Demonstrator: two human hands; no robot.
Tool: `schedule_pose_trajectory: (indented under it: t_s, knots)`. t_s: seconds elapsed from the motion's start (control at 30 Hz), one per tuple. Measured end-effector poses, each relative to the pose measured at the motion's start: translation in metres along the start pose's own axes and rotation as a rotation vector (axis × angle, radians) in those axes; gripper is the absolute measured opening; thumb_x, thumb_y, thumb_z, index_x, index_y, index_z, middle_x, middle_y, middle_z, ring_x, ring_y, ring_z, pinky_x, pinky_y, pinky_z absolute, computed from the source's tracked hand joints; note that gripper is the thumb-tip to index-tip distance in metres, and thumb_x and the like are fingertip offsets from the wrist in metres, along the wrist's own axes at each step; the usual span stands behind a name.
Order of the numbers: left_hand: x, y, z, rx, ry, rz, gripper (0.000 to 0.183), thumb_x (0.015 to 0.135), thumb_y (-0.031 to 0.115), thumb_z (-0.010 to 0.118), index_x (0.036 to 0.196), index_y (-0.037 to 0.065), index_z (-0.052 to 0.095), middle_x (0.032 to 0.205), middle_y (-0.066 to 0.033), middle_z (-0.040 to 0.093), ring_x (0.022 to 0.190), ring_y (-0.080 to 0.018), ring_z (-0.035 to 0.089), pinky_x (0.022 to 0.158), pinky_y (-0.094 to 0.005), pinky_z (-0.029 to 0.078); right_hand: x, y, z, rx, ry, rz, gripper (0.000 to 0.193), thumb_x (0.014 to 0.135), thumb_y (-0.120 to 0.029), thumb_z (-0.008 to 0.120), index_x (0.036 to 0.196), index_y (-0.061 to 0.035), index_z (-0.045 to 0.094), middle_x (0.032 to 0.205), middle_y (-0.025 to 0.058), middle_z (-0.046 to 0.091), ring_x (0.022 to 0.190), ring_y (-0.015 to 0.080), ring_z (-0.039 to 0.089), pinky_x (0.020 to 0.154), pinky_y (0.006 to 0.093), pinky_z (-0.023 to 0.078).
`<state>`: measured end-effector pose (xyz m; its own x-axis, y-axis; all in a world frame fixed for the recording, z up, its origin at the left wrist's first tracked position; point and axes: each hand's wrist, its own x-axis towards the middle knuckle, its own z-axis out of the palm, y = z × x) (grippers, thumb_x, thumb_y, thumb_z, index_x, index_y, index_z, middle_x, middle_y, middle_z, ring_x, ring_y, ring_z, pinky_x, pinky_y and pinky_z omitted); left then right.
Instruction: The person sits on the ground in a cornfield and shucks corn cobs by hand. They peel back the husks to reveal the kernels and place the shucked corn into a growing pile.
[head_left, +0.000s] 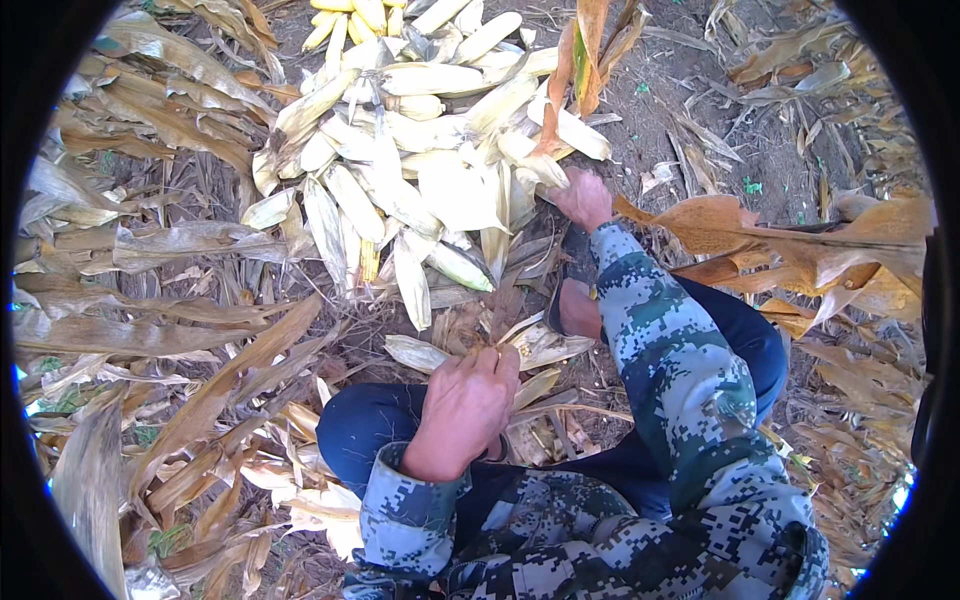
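"What does the corn [460, 190] look like?"
"It's heaped on the dirt [655, 105], mostly pale and papery; bare yellow ears [368, 14] up top are cut off"
"What's in the way?"
"A brown leaf [588, 60] pokes over it"
"And the hands?"
"The right hand [583, 198] curls at the heap's edge, the left hand [468, 402] over loose husks [415, 353]; I can't tell what either holds"
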<state>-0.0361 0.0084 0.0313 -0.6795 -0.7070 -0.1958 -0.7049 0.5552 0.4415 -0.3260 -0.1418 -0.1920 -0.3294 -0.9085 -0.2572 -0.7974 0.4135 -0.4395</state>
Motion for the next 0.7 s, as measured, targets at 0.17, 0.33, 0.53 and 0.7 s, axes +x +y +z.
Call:
schedule_pose_trajectory:
  t_s: [0.17,0.33,0.53,0.7]
  knots:
    - [-0.005,0.001,0.003,0.013,0.13,-0.037,0.03,0.086,0.012,0.068,0.113,-0.001,0.064,0.099,-0.0163,0.062,0.092,-0.0341,0.065,0.083,-0.0466,0.052,-0.049,-0.028,-0.034,0.091,-0.08,-0.205,0.051,0.074,-0.036,0.074,0.115,-0.0072,0.074,0.108,0.025,0.073,0.103,0.0413,0.07,0.093,0.0486,0.055]
    - [-0.007,0.0,0.002,0.037,0.324,-0.131,0.075,0.082,0.026,0.082,0.144,-0.001,0.051,0.147,-0.0258,0.047,0.132,-0.043,0.05,0.112,-0.0502,0.041,-0.111,-0.048,-0.102,0.306,-0.265,-0.507,0.053,0.069,-0.019,0.086,0.12,-0.007,0.074,0.11,0.0198,0.074,0.102,0.0329,0.071,0.094,0.0388,0.054]
    - [-0.032,0.013,0.003,-0.137,0.418,-0.202,0.083,0.075,0.032,0.088,0.142,-0.001,0.051,0.136,-0.0264,0.057,0.124,-0.0416,0.058,0.103,-0.0485,0.047,-0.186,-0.087,-0.158,0.737,-0.624,-0.683,0.053,0.072,-0.009,0.089,0.121,-0.0027,0.07,0.108,0.0073,0.074,0.1,0.0166,0.067,0.091,0.0307,0.053]
    - [-0.044,0.032,0.02,-0.53,0.44,-0.288,0.072,0.079,0.029,0.086,0.135,-0.001,0.053,0.114,-0.0259,0.07,0.105,-0.0411,0.07,0.09,-0.046,0.056,-0.227,-0.088,-0.169,1.187,-0.67,-0.496,0.049,0.081,-0.011,0.088,0.124,-0.0015,0.067,0.111,0.003,0.071,0.104,0.0108,0.065,0.09,0.0258,0.054]
